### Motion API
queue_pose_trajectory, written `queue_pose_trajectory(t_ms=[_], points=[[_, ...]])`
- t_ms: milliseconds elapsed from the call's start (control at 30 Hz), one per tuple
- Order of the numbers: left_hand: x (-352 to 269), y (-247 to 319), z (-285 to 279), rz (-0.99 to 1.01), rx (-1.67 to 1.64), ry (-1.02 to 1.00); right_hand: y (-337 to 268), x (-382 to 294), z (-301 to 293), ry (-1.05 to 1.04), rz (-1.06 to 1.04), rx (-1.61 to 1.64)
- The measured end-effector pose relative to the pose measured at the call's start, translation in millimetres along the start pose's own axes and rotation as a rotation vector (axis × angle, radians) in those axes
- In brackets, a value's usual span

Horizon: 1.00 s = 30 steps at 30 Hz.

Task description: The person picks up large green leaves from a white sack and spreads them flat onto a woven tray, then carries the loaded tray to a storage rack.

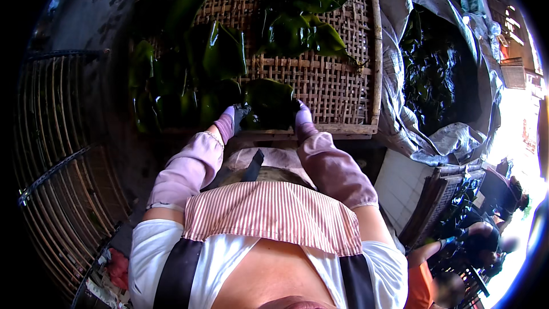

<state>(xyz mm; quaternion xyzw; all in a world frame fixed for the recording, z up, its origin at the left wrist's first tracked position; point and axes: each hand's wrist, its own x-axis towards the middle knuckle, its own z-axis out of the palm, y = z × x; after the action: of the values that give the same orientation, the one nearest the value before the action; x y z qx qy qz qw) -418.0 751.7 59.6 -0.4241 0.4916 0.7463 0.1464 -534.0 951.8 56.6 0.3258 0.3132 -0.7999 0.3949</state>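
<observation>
A wet, dark green leaf-like sheet (269, 101) lies at the near edge of a woven cane tray (339, 94). My left hand (238, 116), in a lilac glove with dark fingers, grips its left edge. At the opposite edge my right hand (303, 113), gloved the same way, pinches the sheet; most of its fingers are hidden. Several similar glossy sheets (225, 53) cover the tray's left side, some overlapping. Another folded group of sheets (296, 34) lies farther back on the weave.
To the right of the tray stands a large open woven-plastic sack (392, 90) holding a dark, wet green mass (429, 73). Slatted racks (51, 107) stand at the left. Stacked woven trays (429, 206) and other people (476, 231) are at the lower right.
</observation>
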Motion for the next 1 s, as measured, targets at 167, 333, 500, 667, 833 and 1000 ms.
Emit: queue_pose_trajectory(t_ms=[167, 333, 500, 667, 833, 1000], points=[[19, -30, -32, 0.161, 0.329, 0.152, 13, -2, 19, 0.001, -0.149, -0.381], [-37, 65, 8, 0.078, 1.338, 0.264, -61, -21, 79, 0.092, -0.383, -2.01], [-44, 112, 13, 0.216, 1.35, 0.257, -92, 17, 165, 0.055, -1.065, -2.204], [31, 103, -19, 0.686, 0.831, 0.389, -60, 75, 239, 0.054, -1.038, -2.237], [170, 144, 17, 0.226, -0.471, 0.103, -70, 80, 161, 0.113, -1.187, -2.032], [258, 178, 16, 0.36, 0.369, 0.325, -118, 42, 185, 0.045, -0.845, -1.936]])
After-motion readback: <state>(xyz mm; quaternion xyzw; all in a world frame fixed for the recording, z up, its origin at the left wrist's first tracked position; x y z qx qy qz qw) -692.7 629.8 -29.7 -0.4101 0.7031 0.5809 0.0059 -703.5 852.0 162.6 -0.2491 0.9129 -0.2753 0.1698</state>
